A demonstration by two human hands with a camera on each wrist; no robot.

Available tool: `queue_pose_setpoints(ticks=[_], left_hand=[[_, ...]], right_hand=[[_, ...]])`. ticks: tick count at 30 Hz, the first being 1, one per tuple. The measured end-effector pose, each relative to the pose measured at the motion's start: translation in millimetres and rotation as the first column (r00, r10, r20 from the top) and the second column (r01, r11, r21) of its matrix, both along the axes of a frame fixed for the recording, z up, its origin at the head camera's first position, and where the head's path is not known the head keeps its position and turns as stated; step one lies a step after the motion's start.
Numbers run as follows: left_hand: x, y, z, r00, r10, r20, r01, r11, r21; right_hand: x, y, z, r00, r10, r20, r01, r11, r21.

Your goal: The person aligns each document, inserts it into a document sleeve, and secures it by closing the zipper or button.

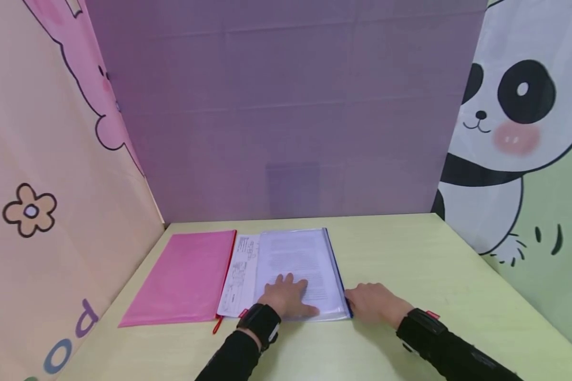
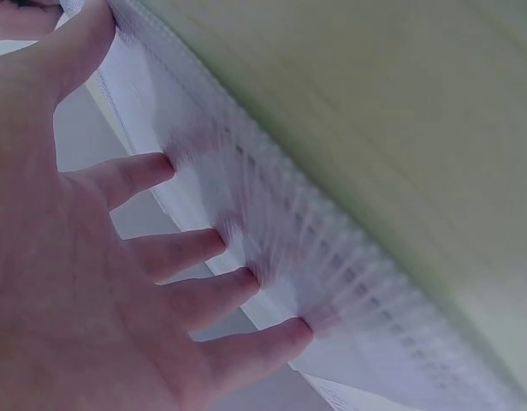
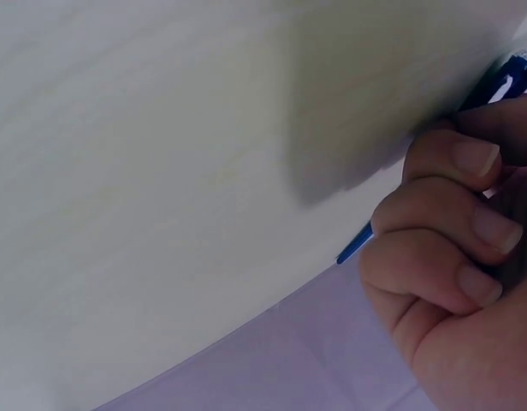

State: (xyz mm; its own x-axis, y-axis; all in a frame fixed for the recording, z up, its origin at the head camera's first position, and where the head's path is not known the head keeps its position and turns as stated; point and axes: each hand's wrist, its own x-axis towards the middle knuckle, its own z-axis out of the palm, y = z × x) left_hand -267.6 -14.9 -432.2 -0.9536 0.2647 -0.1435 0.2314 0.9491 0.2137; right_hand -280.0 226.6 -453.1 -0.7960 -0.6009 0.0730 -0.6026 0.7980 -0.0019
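Observation:
A clear plastic folder (image 1: 295, 254) with printed sheets inside and a dark blue edge strip (image 1: 336, 270) lies on the table. The left hand (image 1: 288, 299) rests on its lower part with fingers spread; in the left wrist view the fingertips of this hand (image 2: 135, 257) touch the clear plastic (image 2: 272, 214). At the folder's lower right corner, the right hand (image 1: 372, 302) pinches the blue strip's end. The right wrist view shows the right hand (image 3: 452, 231) with curled fingers beside a blue zipper pull (image 3: 512, 77); the thumb is mostly hidden.
Left of the clear folder lie a handwritten paper sheet (image 1: 238, 275), partly under it, and a pink folder (image 1: 186, 275) with a red edge and red pull (image 1: 217, 325). The pale wooden table (image 1: 410, 254) meets a purple backdrop (image 1: 286, 106) and printed side walls.

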Motion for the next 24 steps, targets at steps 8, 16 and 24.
queue_pose_setpoints(ticks=[8,16,24], left_hand=[[-0.8,0.6,-1.0,1.000,0.002,0.004,-0.002,1.000,-0.012],[-1.6,-1.3,-3.5,1.000,-0.004,-0.006,0.004,1.000,-0.022],[-2.7,-1.6,-5.4,1.000,-0.002,-0.008,0.002,1.000,-0.018]], right_hand=[[1.9,-0.5,1.6,1.000,0.002,0.016,-0.002,1.000,-0.019],[1.7,-1.9,3.2,0.999,-0.009,0.045,0.010,1.000,-0.018],[-0.3,-0.6,4.1,0.997,-0.013,0.082,0.015,1.000,-0.019]])
